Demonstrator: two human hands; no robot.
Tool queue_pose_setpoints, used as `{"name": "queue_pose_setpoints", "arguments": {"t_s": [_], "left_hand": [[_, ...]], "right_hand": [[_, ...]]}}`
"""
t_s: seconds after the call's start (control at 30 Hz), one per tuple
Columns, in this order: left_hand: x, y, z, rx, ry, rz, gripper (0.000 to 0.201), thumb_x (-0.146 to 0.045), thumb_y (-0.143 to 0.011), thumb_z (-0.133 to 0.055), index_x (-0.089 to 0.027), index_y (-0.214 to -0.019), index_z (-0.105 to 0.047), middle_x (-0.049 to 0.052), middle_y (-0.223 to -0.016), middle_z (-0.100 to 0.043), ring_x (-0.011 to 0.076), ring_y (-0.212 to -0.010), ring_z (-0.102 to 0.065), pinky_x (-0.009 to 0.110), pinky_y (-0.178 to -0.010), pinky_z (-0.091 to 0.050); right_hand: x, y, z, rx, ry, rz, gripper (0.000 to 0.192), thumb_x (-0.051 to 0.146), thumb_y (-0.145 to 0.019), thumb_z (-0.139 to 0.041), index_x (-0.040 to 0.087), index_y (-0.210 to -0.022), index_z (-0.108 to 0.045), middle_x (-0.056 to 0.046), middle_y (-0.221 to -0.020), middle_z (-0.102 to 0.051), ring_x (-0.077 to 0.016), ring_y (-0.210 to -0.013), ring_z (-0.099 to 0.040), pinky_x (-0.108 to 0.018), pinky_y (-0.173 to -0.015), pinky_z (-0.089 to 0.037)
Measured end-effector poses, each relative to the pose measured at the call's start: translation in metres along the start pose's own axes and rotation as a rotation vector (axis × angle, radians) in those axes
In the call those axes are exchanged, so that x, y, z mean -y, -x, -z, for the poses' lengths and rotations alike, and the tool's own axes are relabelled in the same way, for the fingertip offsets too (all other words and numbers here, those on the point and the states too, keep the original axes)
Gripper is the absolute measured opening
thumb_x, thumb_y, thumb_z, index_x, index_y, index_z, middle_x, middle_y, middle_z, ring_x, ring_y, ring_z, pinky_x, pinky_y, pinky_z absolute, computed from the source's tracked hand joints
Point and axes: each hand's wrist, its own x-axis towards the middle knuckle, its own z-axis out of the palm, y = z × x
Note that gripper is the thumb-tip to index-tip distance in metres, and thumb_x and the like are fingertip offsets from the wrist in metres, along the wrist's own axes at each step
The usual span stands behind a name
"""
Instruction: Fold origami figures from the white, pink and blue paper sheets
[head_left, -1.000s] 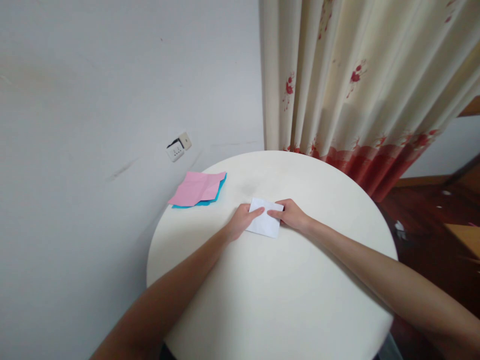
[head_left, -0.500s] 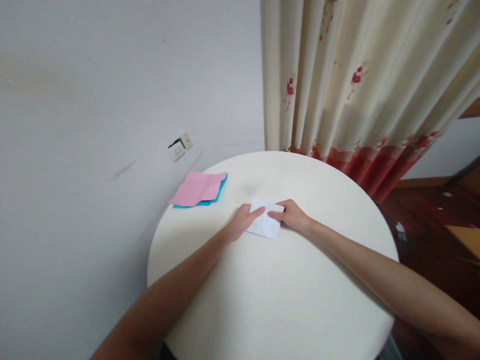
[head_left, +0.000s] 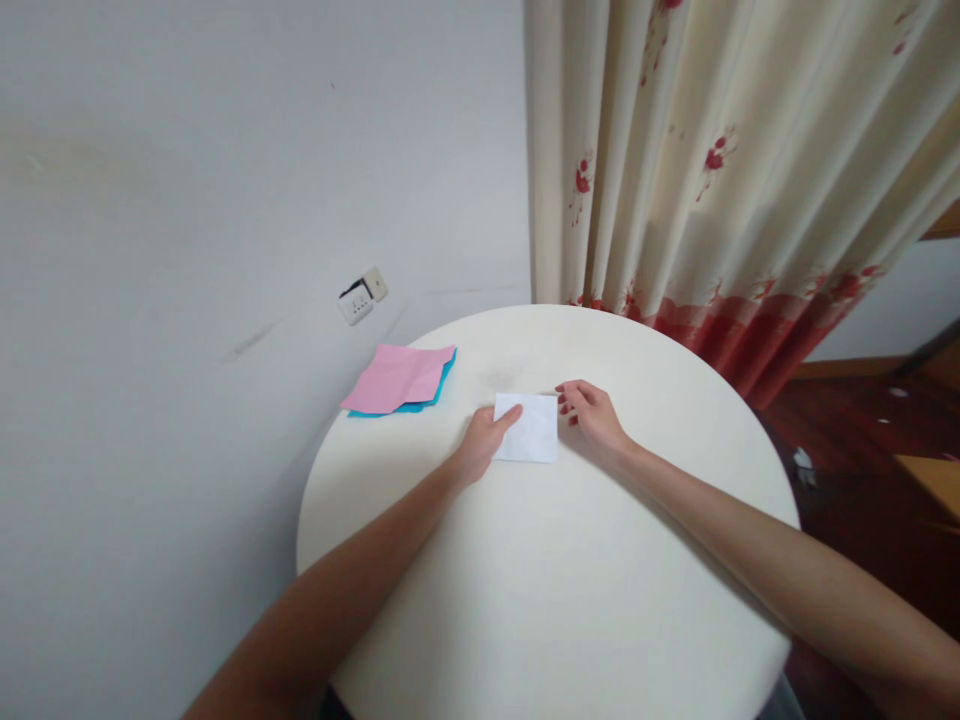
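A small white folded paper (head_left: pixel 534 432) is in front of me over the middle of the table. My left hand (head_left: pixel 484 440) grips its left edge, thumb on top and the other fingers hidden beneath. Just off the paper's right edge is my right hand (head_left: pixel 589 408), its fingers loosely curved and apart, with nothing in them. Whether a fingertip still touches the paper's upper right corner is hard to tell.
The round white table (head_left: pixel 540 590) stands against the wall. At its far left lie a pink sheet (head_left: pixel 401 378) and, beneath it, blue paper (head_left: pixel 409 408). A wall socket (head_left: pixel 355 303) is behind them; a patterned curtain (head_left: pixel 720 200) hangs at the back right.
My right hand has let go of the white paper and moved slightly up and right, its fingers opening. The paper has turned a little and now lies squarer to me, still in my left hand.
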Motion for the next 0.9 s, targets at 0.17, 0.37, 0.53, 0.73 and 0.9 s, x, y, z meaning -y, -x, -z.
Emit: {"name": "queue_pose_setpoints", "arguments": {"t_s": [0.17,0.37,0.53,0.73,0.9], "left_hand": [[-0.001,0.002,-0.002,0.0,0.023,-0.009,0.05,-0.049,-0.072,-0.077,-0.009,-0.101,-0.07,0.014,-0.096,-0.075,0.0255,-0.082,-0.071,0.036,-0.076,-0.056],[-0.001,0.002,-0.001,-0.006,0.008,-0.019,0.05,-0.049,-0.073,-0.077,-0.008,-0.102,-0.07,0.014,-0.097,-0.075,0.0254,-0.082,-0.071,0.035,-0.076,-0.055],[-0.001,0.002,-0.002,0.0,-0.002,-0.021,0.049,-0.049,-0.074,-0.076,-0.01,-0.103,-0.07,0.013,-0.098,-0.075,0.0255,-0.083,-0.071,0.036,-0.078,-0.055],[-0.003,0.002,-0.003,-0.018,-0.005,-0.023,0.048,-0.049,-0.073,-0.076,-0.01,-0.101,-0.071,0.013,-0.097,-0.075,0.026,-0.084,-0.071,0.036,-0.077,-0.055],[-0.002,0.002,-0.002,-0.008,-0.001,-0.03,0.049,-0.048,-0.074,-0.076,-0.009,-0.103,-0.07,0.013,-0.099,-0.075,0.0254,-0.083,-0.071,0.036,-0.078,-0.055]], "right_hand": [[-0.006,-0.005,0.003,0.001,0.063,0.055,0.036,0.051,-0.079,-0.057,0.016,-0.074,-0.065,-0.006,-0.074,-0.062,-0.0148,-0.063,-0.05,-0.026,-0.052,-0.038],[-0.007,-0.003,0.0,0.022,0.063,0.094,0.028,0.045,-0.073,-0.064,0.017,-0.074,-0.065,-0.004,-0.07,-0.063,-0.0146,-0.063,-0.052,-0.027,-0.057,-0.04],[-0.004,-0.002,-0.001,0.033,0.013,0.077,0.03,0.044,-0.07,-0.069,0.017,-0.083,-0.064,-0.002,-0.067,-0.062,-0.0157,-0.065,-0.056,-0.027,-0.059,-0.041],[-0.01,-0.004,-0.001,0.053,0.032,0.109,0.03,0.043,-0.068,-0.072,0.016,-0.081,-0.065,-0.003,-0.069,-0.063,-0.0155,-0.066,-0.056,-0.029,-0.063,-0.044],[-0.013,-0.003,0.0,0.049,0.074,0.172,0.032,0.041,-0.07,-0.071,0.016,-0.089,-0.067,-0.002,-0.071,-0.063,-0.0145,-0.065,-0.055,-0.029,-0.064,-0.043]]}}
